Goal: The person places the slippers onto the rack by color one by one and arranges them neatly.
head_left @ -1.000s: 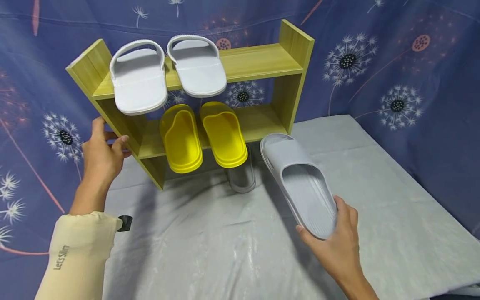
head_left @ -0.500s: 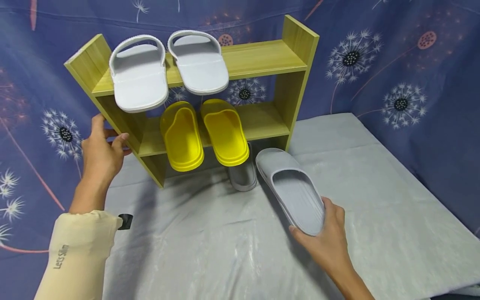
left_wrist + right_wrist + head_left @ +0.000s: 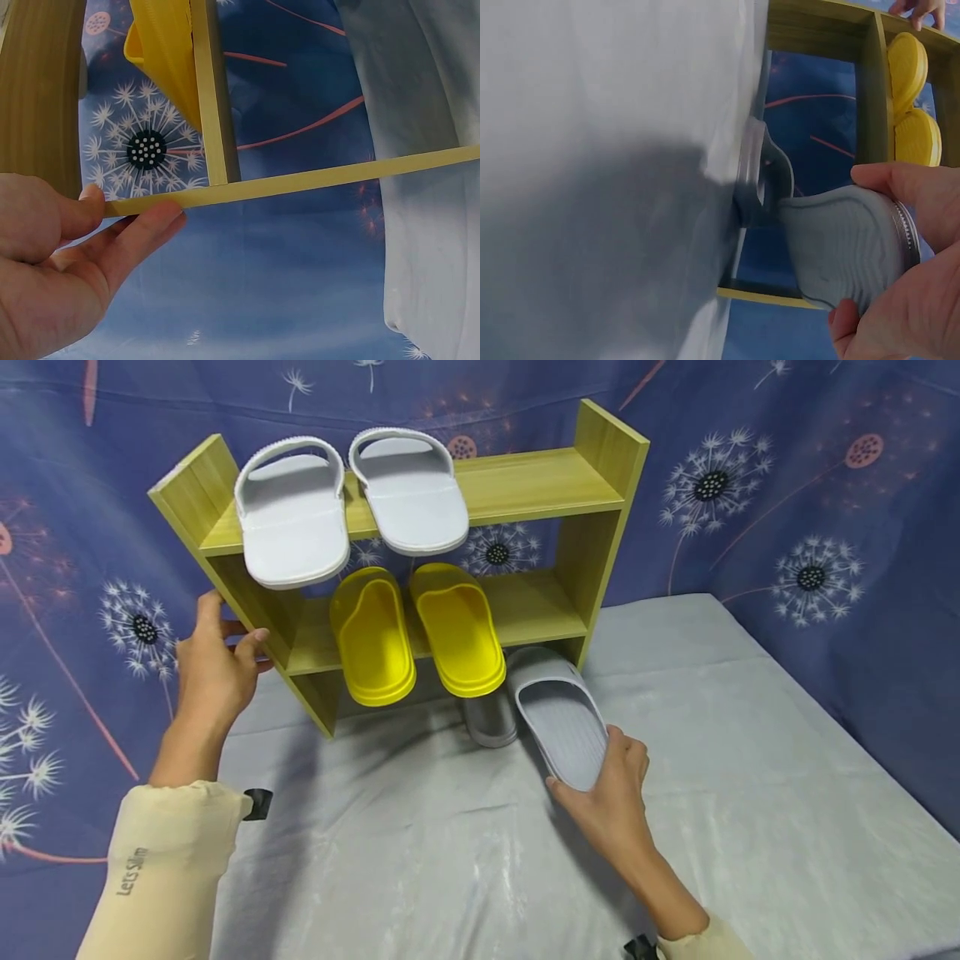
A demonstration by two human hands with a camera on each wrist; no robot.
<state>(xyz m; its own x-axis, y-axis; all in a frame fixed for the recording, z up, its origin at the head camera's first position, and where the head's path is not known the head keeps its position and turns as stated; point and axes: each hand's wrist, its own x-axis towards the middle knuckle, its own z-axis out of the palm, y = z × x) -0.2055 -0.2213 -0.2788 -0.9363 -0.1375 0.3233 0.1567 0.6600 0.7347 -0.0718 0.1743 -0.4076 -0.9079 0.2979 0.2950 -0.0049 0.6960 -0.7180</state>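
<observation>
In the head view, my left hand (image 3: 216, 675) pinches the left side panel of a wooden shoe rack (image 3: 536, 610). The left wrist view shows that thumb and the fingers on either side of the panel's edge (image 3: 300, 184). By its heel, my right hand (image 3: 606, 802) holds a grey slipper (image 3: 568, 735), toe pointing to the space under the rack's lower shelf. Beside it, a second grey slipper (image 3: 491, 722) lies on the cloth, partly hidden by a yellow slipper. From the right wrist, the held slipper's ribbed sole (image 3: 844, 244) shows.
Two white slippers (image 3: 296, 547) stand on the top shelf, heels jutting past its front edge. Below them are two yellow slippers (image 3: 378, 652). A grey cloth (image 3: 390, 852) covers the surface, and a blue dandelion-print curtain (image 3: 810, 510) hangs behind.
My right hand has carried the grey slipper leftward and toward the rack; its toe is now at the bottom opening, beside the other grey slipper. My left hand keeps its grip on the panel.
</observation>
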